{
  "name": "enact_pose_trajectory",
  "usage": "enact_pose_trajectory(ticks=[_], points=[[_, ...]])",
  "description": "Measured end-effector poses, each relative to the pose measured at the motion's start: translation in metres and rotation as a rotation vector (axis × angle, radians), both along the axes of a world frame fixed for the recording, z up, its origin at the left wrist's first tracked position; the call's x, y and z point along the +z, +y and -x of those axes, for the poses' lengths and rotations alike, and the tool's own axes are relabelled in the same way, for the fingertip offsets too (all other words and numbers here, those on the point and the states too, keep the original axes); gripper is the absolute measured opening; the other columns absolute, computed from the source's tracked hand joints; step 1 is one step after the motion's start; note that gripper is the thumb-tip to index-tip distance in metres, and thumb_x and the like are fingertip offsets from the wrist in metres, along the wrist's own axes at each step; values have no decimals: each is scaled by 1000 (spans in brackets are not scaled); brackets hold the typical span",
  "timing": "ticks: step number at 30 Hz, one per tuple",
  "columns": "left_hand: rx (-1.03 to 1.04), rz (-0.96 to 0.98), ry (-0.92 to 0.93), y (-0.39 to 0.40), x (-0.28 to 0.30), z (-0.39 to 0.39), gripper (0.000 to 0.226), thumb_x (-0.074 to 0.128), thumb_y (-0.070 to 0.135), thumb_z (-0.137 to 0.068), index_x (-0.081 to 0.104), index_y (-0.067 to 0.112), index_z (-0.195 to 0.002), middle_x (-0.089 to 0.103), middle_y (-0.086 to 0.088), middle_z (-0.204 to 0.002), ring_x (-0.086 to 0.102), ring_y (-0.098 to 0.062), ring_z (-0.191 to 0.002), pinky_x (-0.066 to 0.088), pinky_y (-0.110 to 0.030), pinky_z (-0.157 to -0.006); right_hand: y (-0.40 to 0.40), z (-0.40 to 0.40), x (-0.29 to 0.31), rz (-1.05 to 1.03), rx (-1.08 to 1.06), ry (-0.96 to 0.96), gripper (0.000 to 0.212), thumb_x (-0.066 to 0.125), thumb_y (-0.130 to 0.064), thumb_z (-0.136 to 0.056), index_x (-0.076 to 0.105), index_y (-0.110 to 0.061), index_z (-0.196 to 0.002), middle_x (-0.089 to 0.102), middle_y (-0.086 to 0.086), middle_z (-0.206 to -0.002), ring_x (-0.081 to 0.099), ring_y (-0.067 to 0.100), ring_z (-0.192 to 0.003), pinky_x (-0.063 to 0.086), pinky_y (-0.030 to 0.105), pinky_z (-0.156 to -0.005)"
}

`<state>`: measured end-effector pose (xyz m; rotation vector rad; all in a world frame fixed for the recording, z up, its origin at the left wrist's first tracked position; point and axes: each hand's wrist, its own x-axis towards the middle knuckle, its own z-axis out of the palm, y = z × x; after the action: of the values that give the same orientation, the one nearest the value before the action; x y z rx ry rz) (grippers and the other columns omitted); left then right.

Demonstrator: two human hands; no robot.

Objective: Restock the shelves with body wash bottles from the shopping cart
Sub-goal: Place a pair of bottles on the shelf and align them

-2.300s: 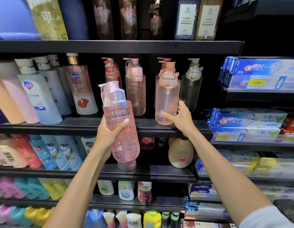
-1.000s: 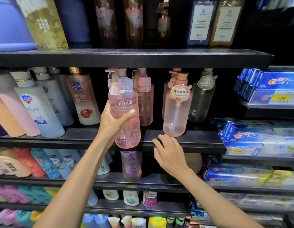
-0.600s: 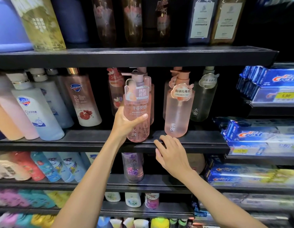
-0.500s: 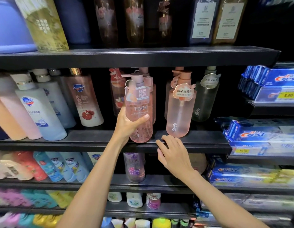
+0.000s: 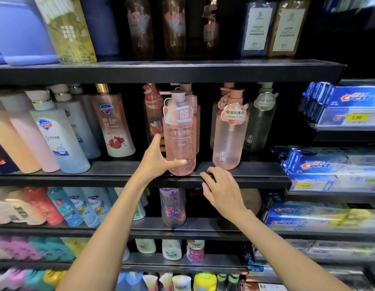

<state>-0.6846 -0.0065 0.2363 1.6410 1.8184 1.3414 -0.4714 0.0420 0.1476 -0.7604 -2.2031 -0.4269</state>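
So the black shelf (image 5: 119,169) at the middle of the rack is the biggest player: its front lip runs straight across, and the pink pump bottle (image 5: 180,143) now stands upright right at that lip, label facing out, which I'd guess is so it fronts its row. Behind it sit more pink bottles of the same sort, so it can't go much deeper. At its 3 o'clock the paler pink bottle (image 5: 228,139) stands close but apart, with a narrow dark gap between; at 9 o'clock there's more room before the Safeguard bottle (image 5: 113,127). Overhead, the upper shelf (image 5: 161,72) hangs just above the pump tops, so little lifting room. The left hand (image 5: 157,158) grasps the bottle low down, thumb across the front, fingers behind. The right hand (image 5: 220,190), at the bottle's 5 o'clock, holds nothing, its fingers draped over the lip, probably as a brace.
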Motion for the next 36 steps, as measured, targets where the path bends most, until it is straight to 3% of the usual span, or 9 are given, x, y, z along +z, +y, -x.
enact_pose_trajectory(ticks=[3,7,12,15,19,21,25,29,36], points=[[14,-22,32,-3,-4,3,71,90,28,-59,51,22,-119,61,12,-114,60,-3,-102,52,-31,-90,-1,-1,2,22,5,11,24,63,-18,-86,67,-5,-107,64,11,-103,62,26,-92,52,35,-79],[22,-45,47,3,-4,2,69,89,26,-61,55,19,-121,64,6,-116,62,-8,-102,51,-29,-91,-1,-2,1,44,-2,36,26,62,-21,-88,67,-5,-107,63,11,-103,61,26,-93,50,36,-79],[55,-53,32,8,-9,-1,75,88,29,-62,54,16,-128,61,9,-119,58,-2,-101,39,-7,-79,0,5,1,26,-9,58,23,64,-22,-87,67,-5,-102,64,11,-98,61,26,-89,51,36,-73],[52,-54,31,10,-9,-1,76,87,29,-63,53,15,-129,62,7,-122,58,-6,-106,40,-12,-86,1,7,0,6,-5,59,23,63,-21,-87,66,-4,-102,64,11,-98,61,26,-88,51,36,-72],[55,-70,15,8,-11,-3,74,86,27,-66,52,13,-130,62,1,-126,58,-14,-114,46,-33,-100,2,6,-2,-19,-10,56,24,58,-23,-90,66,-5,-103,64,10,-98,61,25,-88,50,35,-74],[80,-81,14,6,-14,-5,73,86,27,-66,52,14,-129,61,0,-126,59,-17,-114,48,-37,-99,2,6,-2,-24,-16,59,24,56,-23,-90,66,-5,-103,64,10,-99,61,25,-89,50,35,-75],[112,-107,-31,5,-16,-8,66,87,26,-64,57,17,-122,65,0,-120,64,-11,-98,53,-26,-85,1,6,-3,-17,-16,51,26,55,-25,-91,66,-6,-104,64,10,-100,61,25,-90,50,35,-75],[99,-89,-81,8,-16,-8,66,86,22,-65,58,12,-124,66,-2,-119,66,-14,-98,55,-34,-90,2,6,-2,-17,-10,47,25,59,-23,-89,67,-6,-104,64,10,-100,62,24,-90,52,35,-75],[117,-102,-76,10,-19,-11,67,85,23,-67,58,16,-127,66,0,-120,65,-13,-102,53,-28,-91,1,7,-2,-8,-19,47,27,53,-26,-91,67,-6,-102,64,9,-98,61,24,-88,51,34,-74]])
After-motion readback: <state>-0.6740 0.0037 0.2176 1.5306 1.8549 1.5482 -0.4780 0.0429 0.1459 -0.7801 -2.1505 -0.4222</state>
